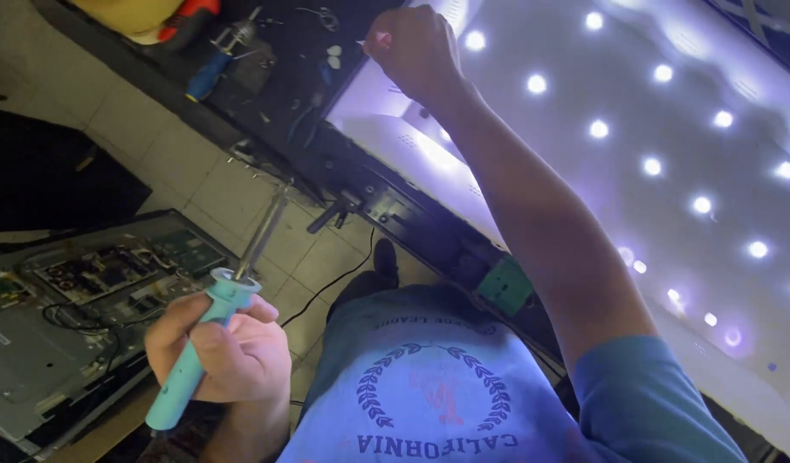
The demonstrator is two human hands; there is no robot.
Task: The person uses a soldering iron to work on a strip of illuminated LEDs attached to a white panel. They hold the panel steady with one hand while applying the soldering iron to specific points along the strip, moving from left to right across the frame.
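My left hand [228,351] is closed around the teal handle of a soldering iron [208,330]. Its metal shaft points up and away over the tiled floor. My right hand [416,51] reaches far out to the near left corner of a lit backlight panel [669,171] with rows of bright white LED spots. Its fingertips are pinched on a thin pale piece [367,41] at that corner; what the piece is cannot be told. My blue printed shirt fills the bottom of the view.
An opened flat-screen chassis with circuit boards [95,283] lies on the floor at the left. A dark bench edge [266,77] at the top carries a blue-handled screwdriver [208,75] and small parts. A black cable and my shoe [384,257] are on the tiles.
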